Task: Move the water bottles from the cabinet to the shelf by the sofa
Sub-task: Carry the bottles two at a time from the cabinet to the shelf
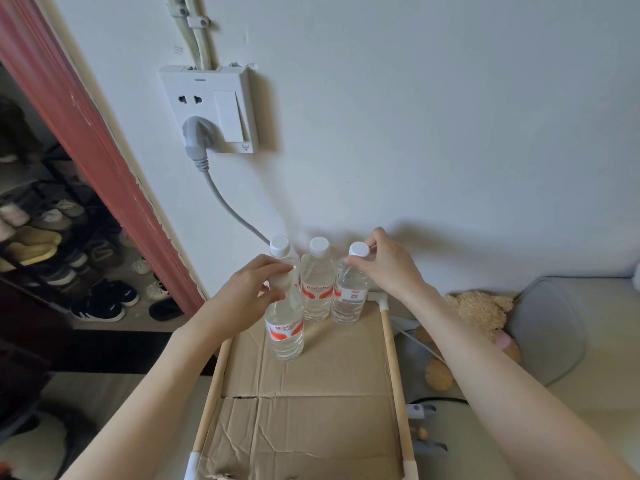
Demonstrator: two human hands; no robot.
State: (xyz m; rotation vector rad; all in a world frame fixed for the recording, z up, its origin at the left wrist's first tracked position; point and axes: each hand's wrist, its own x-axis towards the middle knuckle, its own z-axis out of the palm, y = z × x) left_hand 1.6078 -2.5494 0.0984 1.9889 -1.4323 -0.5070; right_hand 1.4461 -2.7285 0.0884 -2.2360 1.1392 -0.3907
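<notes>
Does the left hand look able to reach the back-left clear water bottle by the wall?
Probably yes: the left hand grips the nearer clear plastic water bottle, and the back-left bottle stands just beyond it, cap exposed, nothing between.

Under the left hand (254, 284) stands a clear, glossy plastic water bottle (284, 329) with a smooth white cap. Below both hands lies creased, matt brown cardboard (311, 403) framed by pale wooden rails (393, 358). Right of the right hand (384, 263) sits a fuzzy tan plush toy (481, 313).

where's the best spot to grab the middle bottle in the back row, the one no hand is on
Probably by its white cap and neck, from straight above. The middle bottle stands upright between two other bottles, so its sides are crowded, while the cap is clear on top.
</notes>
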